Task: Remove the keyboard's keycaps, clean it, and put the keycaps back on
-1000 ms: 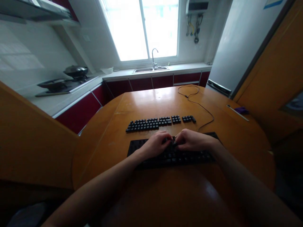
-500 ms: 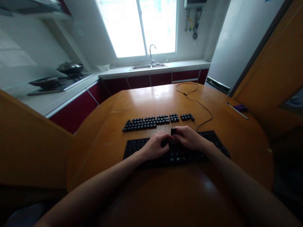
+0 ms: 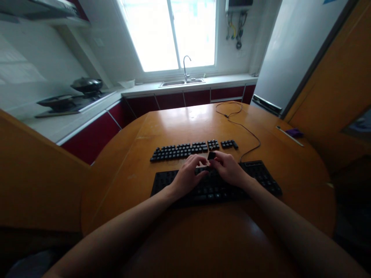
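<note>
A black keyboard (image 3: 199,199) lies on the wooden table, partly hidden under my hands. Above its middle, my right hand (image 3: 228,168) is closed on a keycap puller (image 3: 211,155), its dark handle between thumb and fingers and thin wires pointing up and away. My left hand (image 3: 189,173) hovers over the keyboard's left-middle part. Its thumb and index finger are apart, with the fingertips close to those of my right hand; nothing is plainly visible between them. Behind the keyboard, removed black keycaps (image 3: 179,151) stand in rows on the table.
A cable (image 3: 246,126) runs from the keyboard to the table's far side. A pale stick (image 3: 291,137) and a small purple item (image 3: 294,133) lie at the right of the table (image 3: 121,170). Beyond are a sink (image 3: 182,82), a stove with pans (image 3: 62,102) and a fridge (image 3: 292,58).
My right hand has shifted slightly up and left, and the puller's handle has tilted. The left thumb and index finger have spread, and the left hand has moved slightly away from me.
</note>
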`<state>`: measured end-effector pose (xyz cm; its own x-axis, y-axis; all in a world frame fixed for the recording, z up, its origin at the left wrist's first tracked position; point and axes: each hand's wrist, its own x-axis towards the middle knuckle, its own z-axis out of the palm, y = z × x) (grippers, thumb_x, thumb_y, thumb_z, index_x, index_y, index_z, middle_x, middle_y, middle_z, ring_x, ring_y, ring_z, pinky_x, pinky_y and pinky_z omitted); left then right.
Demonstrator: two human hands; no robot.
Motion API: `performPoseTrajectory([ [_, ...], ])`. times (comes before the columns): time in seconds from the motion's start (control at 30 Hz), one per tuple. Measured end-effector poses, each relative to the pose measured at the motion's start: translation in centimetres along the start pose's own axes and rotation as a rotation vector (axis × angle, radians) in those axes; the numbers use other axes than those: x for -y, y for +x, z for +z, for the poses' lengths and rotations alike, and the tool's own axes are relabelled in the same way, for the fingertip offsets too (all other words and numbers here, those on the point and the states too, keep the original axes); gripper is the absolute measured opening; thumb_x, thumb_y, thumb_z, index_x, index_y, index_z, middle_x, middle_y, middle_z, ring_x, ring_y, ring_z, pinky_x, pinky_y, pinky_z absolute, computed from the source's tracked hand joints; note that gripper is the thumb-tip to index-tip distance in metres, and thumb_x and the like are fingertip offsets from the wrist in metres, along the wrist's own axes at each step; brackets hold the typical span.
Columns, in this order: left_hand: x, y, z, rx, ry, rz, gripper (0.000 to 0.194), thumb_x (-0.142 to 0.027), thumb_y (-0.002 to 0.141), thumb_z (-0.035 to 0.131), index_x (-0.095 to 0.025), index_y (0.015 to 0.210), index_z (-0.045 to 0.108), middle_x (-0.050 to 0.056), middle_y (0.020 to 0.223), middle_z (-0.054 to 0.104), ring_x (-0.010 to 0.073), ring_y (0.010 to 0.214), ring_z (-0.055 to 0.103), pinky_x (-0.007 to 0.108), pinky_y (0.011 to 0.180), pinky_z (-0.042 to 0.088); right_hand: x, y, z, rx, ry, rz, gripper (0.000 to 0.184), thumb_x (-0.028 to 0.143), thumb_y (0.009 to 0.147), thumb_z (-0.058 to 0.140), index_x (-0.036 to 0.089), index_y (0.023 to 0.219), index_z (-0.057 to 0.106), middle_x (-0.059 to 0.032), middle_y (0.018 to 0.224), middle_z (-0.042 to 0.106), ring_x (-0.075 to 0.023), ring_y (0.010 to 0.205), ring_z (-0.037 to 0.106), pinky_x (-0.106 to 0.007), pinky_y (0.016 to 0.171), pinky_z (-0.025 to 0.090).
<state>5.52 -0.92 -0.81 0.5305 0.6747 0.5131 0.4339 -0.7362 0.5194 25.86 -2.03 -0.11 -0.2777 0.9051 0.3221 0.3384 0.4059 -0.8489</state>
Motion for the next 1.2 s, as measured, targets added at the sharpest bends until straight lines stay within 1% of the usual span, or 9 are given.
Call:
performPoseTrajectory([
  [0.1,-0.2,-0.1,-0.2,0.026,0.174,0.107,0.032,-0.01,0.085,0.07,-0.025,0.113,0.063,0.006,0.114,0.061,0.0228,0.104,0.053,0.04,0.092,0.049,0.0,0.1,0.2,-0.046,0.028,-0.005,0.01,0.023,0.091,0.055,0.018,0.085,0.061,-0.0014,0.077,0.066,-0.0169,0.071,0.061,-0.027,0.064,0.043],
  [0.2,-0.6,0.0,-0.5,0.013,0.238,0.128,0.029,-0.012,0.086,0.071,-0.027,0.111,0.068,0.006,0.113,0.06,0.0223,0.097,0.051,0.04,0.088,0.05,0.1,0.2,0.6,-0.08,0.044,0.003,0.011,0.023,0.09,0.056,0.018,0.081,0.061,-0.001,0.075,0.064,-0.0163,0.07,0.059,-0.027,0.064,0.043],
  [0.37,-1.2,1.6,-1.7,-0.021,0.014,0.027,0.016,-0.021,0.081,0.08,-0.025,0.096,0.075,0.005,0.107,0.06,0.0231,0.102,0.055,0.044,0.095,0.047,0.2,0.3,0.7,-0.127,0.088,0.043,0.015,0.021,0.089,0.053,0.018,0.076,0.058,0.0,0.07,0.063,-0.0156,0.067,0.059,-0.026,0.063,0.043],
  [0.47,0.3,3.4,-2.4,-0.034,0.008,-0.068,0.014,-0.021,0.078,0.081,-0.025,0.091,0.078,0.005,0.107,0.06,0.024,0.106,0.056,0.046,0.1,0.045,0.0,0.5,0.4,-0.176,0.054,0.071,0.016,0.021,0.089,0.052,0.019,0.074,0.057,0.0002,0.067,0.063,-0.0157,0.064,0.06,-0.026,0.062,0.042],
  [0.57,3.4,4.7,-2.6,-0.022,0.197,-0.131,0.014,-0.022,0.073,0.085,-0.026,0.086,0.08,0.005,0.11,0.061,0.0266,0.107,0.053,0.049,0.102,0.042,-0.3,0.5,0.3,-0.208,0.016,0.096,0.016,0.021,0.09,0.051,0.019,0.075,0.057,-0.0007,0.068,0.066,-0.0166,0.064,0.062,-0.027,0.064,0.043],
  [0.67,6.2,4.8,-2.1,0.015,0.328,-0.182,0.012,-0.025,0.072,0.086,-0.027,0.083,0.081,0.006,0.11,0.061,0.0276,0.106,0.051,0.049,0.1,0.042,-0.5,0.5,0.3,-0.211,0.001,0.122,0.016,0.021,0.09,0.051,0.019,0.076,0.058,-0.0017,0.07,0.068,-0.0173,0.066,0.064,-0.028,0.065,0.044],
  [0.73,7.1,4.5,-1.8,0.04,0.37,-0.193,0.011,-0.027,0.073,0.085,-0.027,0.082,0.081,0.006,0.111,0.061,0.0284,0.107,0.05,0.049,0.099,0.042,-0.6,0.5,0.3,-0.209,-0.005,0.13,0.017,0.021,0.091,0.051,0.019,0.076,0.059,-0.0023,0.071,0.069,-0.0174,0.066,0.064,-0.028,0.065,0.044],
  [1.0,7.8,3.9,-1.2,0.078,0.415,-0.242,0.011,-0.03,0.073,0.085,-0.028,0.083,0.081,0.006,0.113,0.061,0.0303,0.11,0.049,0.049,0.1,0.04,-0.7,0.6,0.0,-0.214,0.001,0.139,0.018,0.023,0.091,0.051,0.018,0.076,0.06,-0.004,0.072,0.07,-0.0177,0.067,0.065,-0.028,0.065,0.046],
  [1.2,8.1,3.8,-1.2,0.058,0.406,-0.249,0.021,-0.032,0.071,0.086,-0.027,0.09,0.08,0.006,0.112,0.061,0.0297,0.11,0.049,0.048,0.1,0.041,-0.6,0.7,-0.3,-0.224,0.023,0.117,0.017,0.024,0.091,0.052,0.018,0.076,0.059,-0.0039,0.071,0.069,-0.018,0.067,0.065,-0.029,0.065,0.047],
])
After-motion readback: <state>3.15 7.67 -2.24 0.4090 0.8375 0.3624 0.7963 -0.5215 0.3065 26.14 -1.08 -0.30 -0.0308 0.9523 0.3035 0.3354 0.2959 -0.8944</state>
